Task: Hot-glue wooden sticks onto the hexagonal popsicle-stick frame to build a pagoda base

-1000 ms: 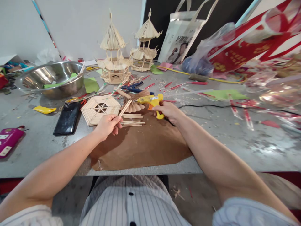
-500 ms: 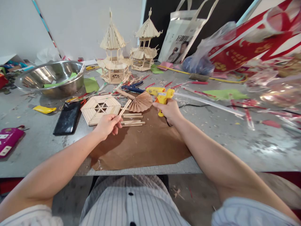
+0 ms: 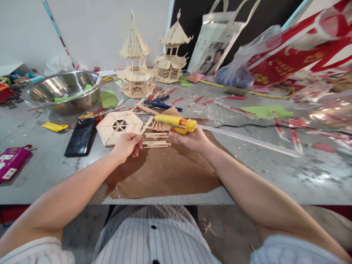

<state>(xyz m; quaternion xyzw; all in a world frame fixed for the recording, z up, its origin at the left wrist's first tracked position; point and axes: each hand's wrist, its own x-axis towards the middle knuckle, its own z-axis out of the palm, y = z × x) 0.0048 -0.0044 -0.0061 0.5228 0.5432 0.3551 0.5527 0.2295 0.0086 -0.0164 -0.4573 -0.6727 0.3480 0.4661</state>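
Between thumb and fingers, my left hand [image 3: 128,146] pinches thin wooden sticks [image 3: 146,125] that tilt up and to the right. My right hand [image 3: 192,139] is wrapped round a yellow hot glue gun [image 3: 176,124], whose nozzle end points left toward those sticks. A long clear glue stick [image 3: 247,140] juts from its back. Beside my left hand lies a hexagonal stick panel [image 3: 119,126] with an open lattice centre. More loose sticks [image 3: 156,135] rest in small rows between my hands on a brown sheet [image 3: 165,176]. A pleated brown paper fan [image 3: 162,127] is partly hidden behind the gun.
Two stick pagodas [image 3: 136,73] stand at the back, near a steel basin [image 3: 63,91]. A black phone [image 3: 79,137], yellow cutter knife [image 3: 55,126] and purple power strip [image 3: 13,163] lie left. Blue pliers [image 3: 162,104] sit behind the fan. Bags [image 3: 217,44] and scraps occupy the right.
My right hand has brought the glue gun left and nearer, and turned it so its nozzle is close to the sticks. My left hand keeps its pinch almost in place.
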